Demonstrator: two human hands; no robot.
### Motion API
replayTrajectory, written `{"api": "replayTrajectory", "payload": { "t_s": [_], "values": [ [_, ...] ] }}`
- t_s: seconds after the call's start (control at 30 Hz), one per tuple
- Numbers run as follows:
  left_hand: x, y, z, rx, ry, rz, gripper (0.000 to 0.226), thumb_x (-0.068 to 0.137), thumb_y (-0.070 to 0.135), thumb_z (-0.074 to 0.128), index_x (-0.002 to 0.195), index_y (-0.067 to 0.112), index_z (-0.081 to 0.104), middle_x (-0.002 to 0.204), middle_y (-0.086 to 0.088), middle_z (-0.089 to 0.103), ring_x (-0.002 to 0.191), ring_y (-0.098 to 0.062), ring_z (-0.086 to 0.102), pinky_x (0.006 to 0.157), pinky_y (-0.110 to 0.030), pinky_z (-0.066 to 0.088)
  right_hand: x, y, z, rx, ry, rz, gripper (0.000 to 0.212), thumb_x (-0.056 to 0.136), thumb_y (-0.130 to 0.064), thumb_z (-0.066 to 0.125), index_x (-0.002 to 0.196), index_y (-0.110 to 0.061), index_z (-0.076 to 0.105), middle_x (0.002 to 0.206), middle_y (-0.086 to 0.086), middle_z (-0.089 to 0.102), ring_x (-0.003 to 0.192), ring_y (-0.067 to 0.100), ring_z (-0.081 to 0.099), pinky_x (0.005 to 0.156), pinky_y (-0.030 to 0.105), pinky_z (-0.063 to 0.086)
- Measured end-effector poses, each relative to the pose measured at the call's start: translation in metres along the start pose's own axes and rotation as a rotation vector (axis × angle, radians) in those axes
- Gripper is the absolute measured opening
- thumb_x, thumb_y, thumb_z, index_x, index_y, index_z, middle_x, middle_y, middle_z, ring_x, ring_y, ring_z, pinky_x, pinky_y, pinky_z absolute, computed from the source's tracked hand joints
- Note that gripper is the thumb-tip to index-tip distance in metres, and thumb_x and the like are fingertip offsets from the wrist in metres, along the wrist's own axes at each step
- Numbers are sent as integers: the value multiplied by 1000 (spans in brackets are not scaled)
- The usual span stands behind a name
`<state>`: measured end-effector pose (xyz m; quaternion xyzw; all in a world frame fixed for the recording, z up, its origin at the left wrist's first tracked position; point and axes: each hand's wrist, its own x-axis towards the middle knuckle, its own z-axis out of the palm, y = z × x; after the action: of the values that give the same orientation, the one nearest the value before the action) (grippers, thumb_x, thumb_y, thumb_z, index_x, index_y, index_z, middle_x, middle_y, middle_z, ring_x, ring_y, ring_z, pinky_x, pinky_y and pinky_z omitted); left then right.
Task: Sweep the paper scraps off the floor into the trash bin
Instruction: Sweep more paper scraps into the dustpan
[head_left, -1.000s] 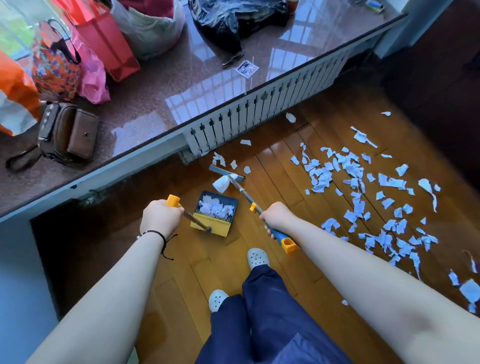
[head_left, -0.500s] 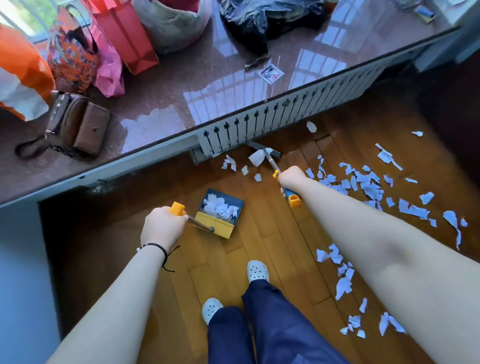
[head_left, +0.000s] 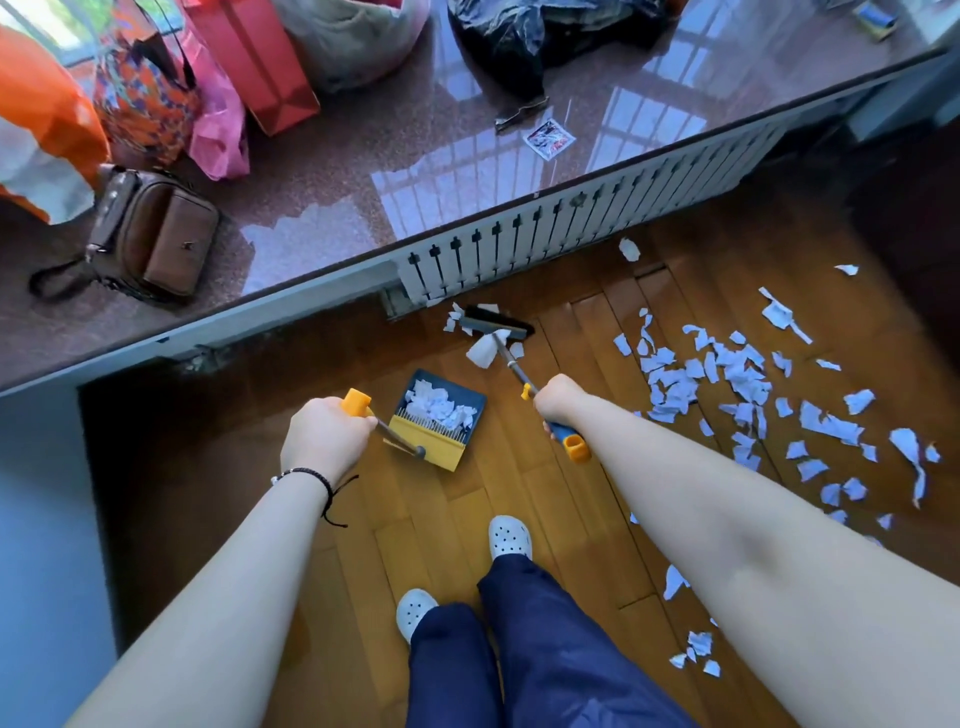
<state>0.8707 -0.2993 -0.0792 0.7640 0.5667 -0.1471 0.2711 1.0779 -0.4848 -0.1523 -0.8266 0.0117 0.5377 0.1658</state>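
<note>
My left hand (head_left: 324, 439) grips the orange-tipped handle of a blue and yellow dustpan (head_left: 439, 418) that stands on the wooden floor and holds a heap of white paper scraps. My right hand (head_left: 558, 400) grips the blue and orange handle of a small broom (head_left: 496, 325). Its dark head lies on the floor close to the white radiator grille (head_left: 571, 228), with a large scrap (head_left: 483, 351) and a few small ones beside it. Several pale blue scraps (head_left: 737, 374) are spread over the floor to the right. No trash bin is in view.
A glossy stone ledge (head_left: 415, 156) runs across the top with a brown bag (head_left: 156, 234), coloured shopping bags (head_left: 145, 98) and a black plastic bag (head_left: 535, 31) on it. My two feet in white clogs (head_left: 509, 535) stand just behind the dustpan. More scraps (head_left: 696, 649) lie at lower right.
The broom head has moved left along the grille, back toward the dustpan, with my right hand drawing nearer to me. The dustpan and my left hand have stayed in place.
</note>
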Motion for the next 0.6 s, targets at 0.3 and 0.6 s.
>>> {"api": "replayTrajectory", "payload": {
  "t_s": [0.3,0.6],
  "values": [
    [-8,2,-3,-20,-20,1,23,90,37,72,85,16,66,81,-6,65,79,-29,64,68,-34,50,-41,44,0,-24,20,-26,16,98,-10,45,109,-5,55,74,14,58,51,22,54,45,27,51],
    [-9,-6,-1,-26,-14,-5,22,91,37,71,84,17,64,80,-4,63,79,-28,62,67,-31,46,-28,-34,-1,-188,87,-163,19,99,-9,46,112,1,54,72,14,61,56,26,61,61,36,59]
  ]
}}
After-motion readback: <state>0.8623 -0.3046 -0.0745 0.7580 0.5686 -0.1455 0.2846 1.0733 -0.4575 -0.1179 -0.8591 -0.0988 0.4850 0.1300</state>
